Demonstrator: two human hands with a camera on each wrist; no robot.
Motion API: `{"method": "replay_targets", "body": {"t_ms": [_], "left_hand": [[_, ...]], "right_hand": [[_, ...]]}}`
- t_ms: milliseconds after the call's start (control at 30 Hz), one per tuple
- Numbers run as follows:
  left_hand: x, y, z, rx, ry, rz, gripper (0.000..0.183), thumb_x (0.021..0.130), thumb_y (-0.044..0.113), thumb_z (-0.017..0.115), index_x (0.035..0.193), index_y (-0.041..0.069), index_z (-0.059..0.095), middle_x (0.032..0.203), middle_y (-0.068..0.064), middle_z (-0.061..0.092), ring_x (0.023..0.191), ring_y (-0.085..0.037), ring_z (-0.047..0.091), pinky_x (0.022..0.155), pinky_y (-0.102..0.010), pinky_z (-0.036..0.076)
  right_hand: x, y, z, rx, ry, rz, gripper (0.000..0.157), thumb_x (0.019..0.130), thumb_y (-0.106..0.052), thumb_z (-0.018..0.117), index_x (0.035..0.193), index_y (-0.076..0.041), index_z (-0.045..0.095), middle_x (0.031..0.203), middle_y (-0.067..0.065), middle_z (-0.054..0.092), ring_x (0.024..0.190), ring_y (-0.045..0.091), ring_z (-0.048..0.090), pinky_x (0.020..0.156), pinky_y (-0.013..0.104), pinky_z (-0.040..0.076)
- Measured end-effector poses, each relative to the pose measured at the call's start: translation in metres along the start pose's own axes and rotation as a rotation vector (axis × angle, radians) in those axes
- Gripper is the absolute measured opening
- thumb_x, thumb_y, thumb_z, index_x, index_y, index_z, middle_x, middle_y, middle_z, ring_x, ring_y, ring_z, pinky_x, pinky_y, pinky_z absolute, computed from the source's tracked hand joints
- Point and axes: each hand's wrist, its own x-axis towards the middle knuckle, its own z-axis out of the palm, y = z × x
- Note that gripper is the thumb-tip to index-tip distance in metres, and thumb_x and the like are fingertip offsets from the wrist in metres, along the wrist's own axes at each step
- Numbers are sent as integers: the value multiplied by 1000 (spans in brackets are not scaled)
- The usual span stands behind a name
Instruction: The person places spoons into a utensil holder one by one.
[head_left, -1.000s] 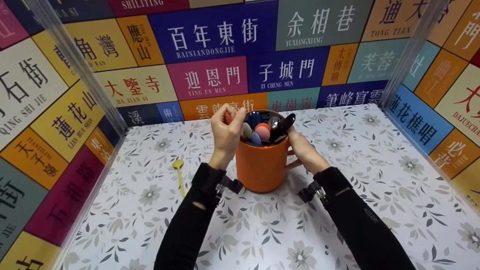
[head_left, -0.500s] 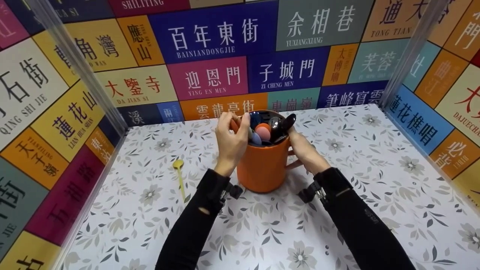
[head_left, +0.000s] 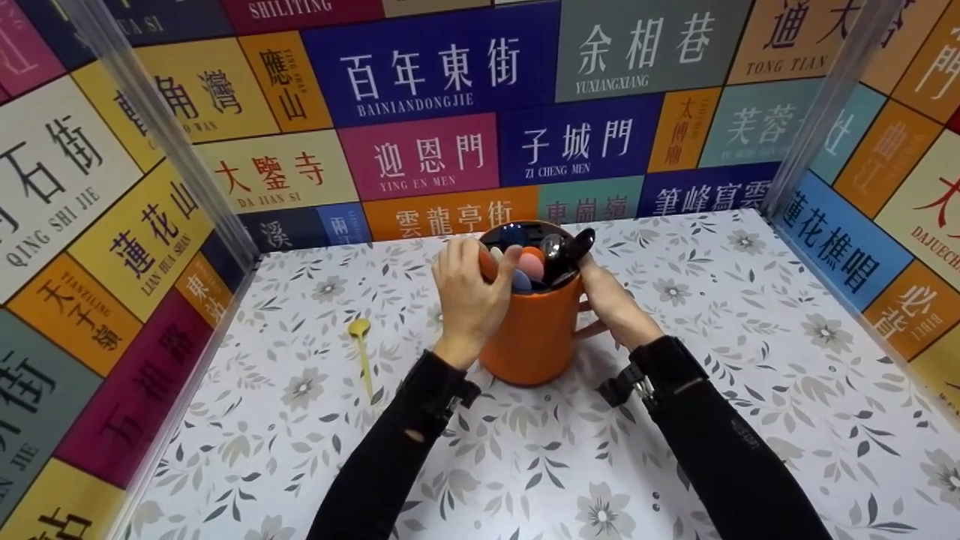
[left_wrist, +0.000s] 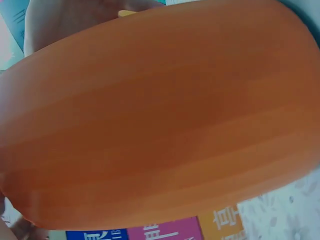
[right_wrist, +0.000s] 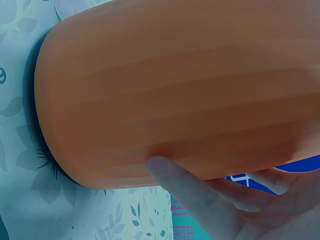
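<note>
A large orange mug (head_left: 529, 341) stands on the table, packed with spoon-like rounded ends: a shiny black one (head_left: 580, 244), a pink-and-orange one (head_left: 532, 265) and a blue one (head_left: 520, 281). At the left of its rim, my left hand (head_left: 472, 292) holds on with bent fingers, the thumb over the opening. Orange shows between thumb and fingers. My right hand (head_left: 615, 304) holds the right side by the handle; in the right wrist view one finger (right_wrist: 175, 180) presses the wall. Other fingertips are partly hidden. The mug wall fills most of the left wrist view.
A thin yellow spoon (head_left: 362, 360) lies on the flower-patterned table (head_left: 300, 465) left of the mug. Walls (head_left: 427, 150) covered with coloured lettered tiles close off the back and both sides.
My left hand has come down and to the right, closer in over the mug's left rim. The right hand and the mug stay about where they were.
</note>
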Motion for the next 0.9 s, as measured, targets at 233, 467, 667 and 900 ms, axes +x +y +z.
{"method": "replay_targets", "body": {"t_ms": [233,467,667,900], "left_hand": [[-8,-7,-6,139,-156,-28,83,91,91,26,95,11,48,99,-7,45,90,-26,43,84,-43,36],[-25,-19,-10,88,-248,-18,98,90,92,28,130,6,54,138,-16,48,125,-32,48,103,-51,36],[-34,-48,-20,63,-379,3,116,89,92,20,164,3,30,168,-21,28,150,-36,35,121,-56,24],[-32,-93,-32,144,-470,-109,120,88,93,13,166,3,24,172,-21,13,155,-40,24,124,-60,14]], "right_hand": [[0,0,0,1,3,-1,102,92,-90,26,141,-5,55,129,22,56,119,47,58,74,57,62],[0,0,0,-4,9,-2,101,94,-88,26,141,-4,55,128,22,56,120,48,58,75,57,62],[-1,1,0,-11,3,-2,104,93,-90,25,144,-5,54,133,24,55,123,50,54,76,57,62],[-1,1,0,-2,3,-3,104,92,-91,25,144,-6,54,132,22,55,121,49,57,74,57,62]]}}
